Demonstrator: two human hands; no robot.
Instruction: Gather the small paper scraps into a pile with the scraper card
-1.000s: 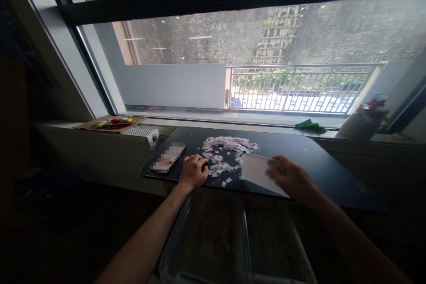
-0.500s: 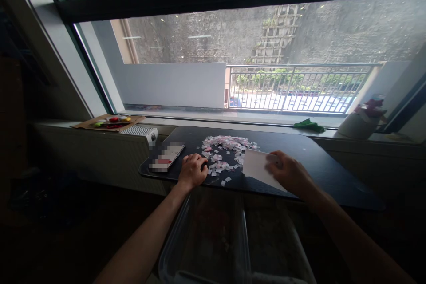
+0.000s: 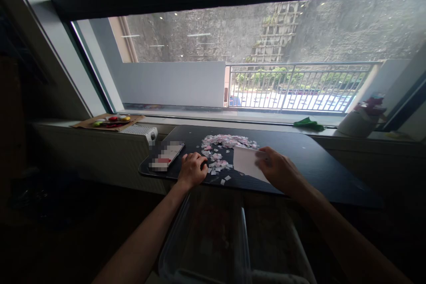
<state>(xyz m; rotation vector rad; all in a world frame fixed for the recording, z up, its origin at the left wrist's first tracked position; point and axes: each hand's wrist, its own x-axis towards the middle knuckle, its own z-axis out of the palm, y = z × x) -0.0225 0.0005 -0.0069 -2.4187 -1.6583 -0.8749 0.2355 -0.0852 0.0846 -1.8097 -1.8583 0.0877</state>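
My right hand (image 3: 281,169) grips a white card (image 3: 248,163) by its right side. The card is tilted, its left edge against loose small paper pieces (image 3: 229,141) on the dark table (image 3: 319,168). These pieces are whitish and pink, heaped in a rough arc with several scattered toward the front edge. My left hand (image 3: 192,169) rests on the tabletop just left of them, fingers curved, with a dark gap between thumb and index finger. It appears to hold nothing, though its fingertips are partly hidden.
A phone-like flat object (image 3: 167,156), partly blurred out, lies left of my left hand. Below the table's front edge stands a clear plastic bin (image 3: 244,239). A green cloth (image 3: 308,124) and a whitish pot (image 3: 354,125) sit on the windowsill; cardboard with colourful items (image 3: 113,120) lies at left.
My right hand has moved left with the card, which now covers some of the paper pieces' right side. My left hand has stayed in place.
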